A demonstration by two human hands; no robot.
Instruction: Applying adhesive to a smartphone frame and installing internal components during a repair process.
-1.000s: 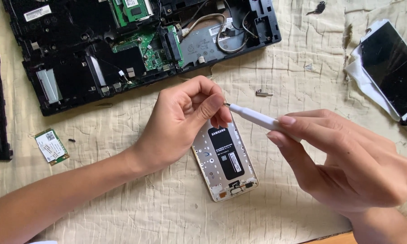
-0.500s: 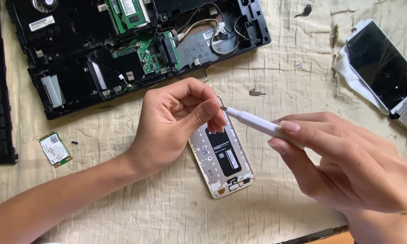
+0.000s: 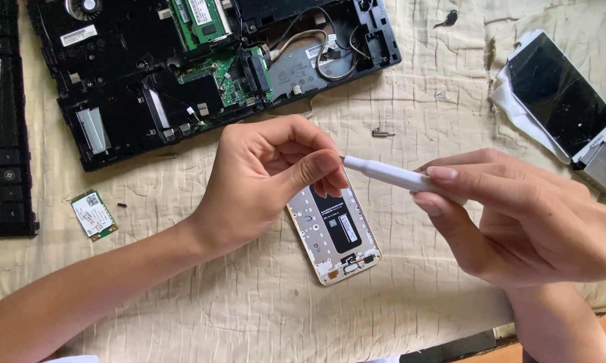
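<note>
Two hands, one white screwdriver, one opened phone.
Your right hand (image 3: 518, 215) clamps the screwdriver (image 3: 390, 175); your left hand (image 3: 269, 181) pinches its tip, above the phone (image 3: 336, 232) on the cloth (image 3: 417, 101).

Count, head view:
- 2 hands: left (image 3: 262, 178), right (image 3: 518, 215)
- 1 white screwdriver (image 3: 390, 175)
- 1 opened phone body (image 3: 335, 235), back off
- 1 detached phone screen (image 3: 560, 94)
- 1 opened laptop base (image 3: 202, 67)
- 1 small green wireless card (image 3: 93, 215)
- 1 loose metal bit (image 3: 382, 133) on cloth
- 1 keyboard panel (image 3: 0, 121), left edge
</note>
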